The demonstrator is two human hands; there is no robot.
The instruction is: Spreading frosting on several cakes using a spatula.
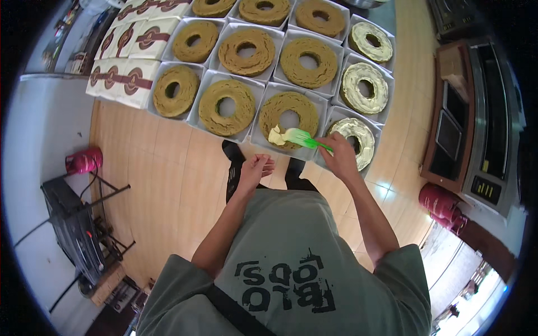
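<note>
My right hand (340, 154) grips the green handle of a spatula (300, 138). Pale cream (276, 135) sits at its tip, touching the front of a brown ring cake (287, 107) in an open white box (259, 134). Fingers curled together, my left hand (256, 170) hovers just before that box; whether anything is in it I cannot make out. To the right, partly behind my right hand, lies a ring cake topped with cream (365, 147). Two more cream-topped cakes (364, 88) stand beyond it in the same column.
Several plain brown ring cakes (227, 106) in open boxes fill the table to the left and behind. Closed white boxes with brown bands (137, 81) are stacked at far left. An oven (487, 129) stands on the right, with pink gas cylinders (440, 201) below it.
</note>
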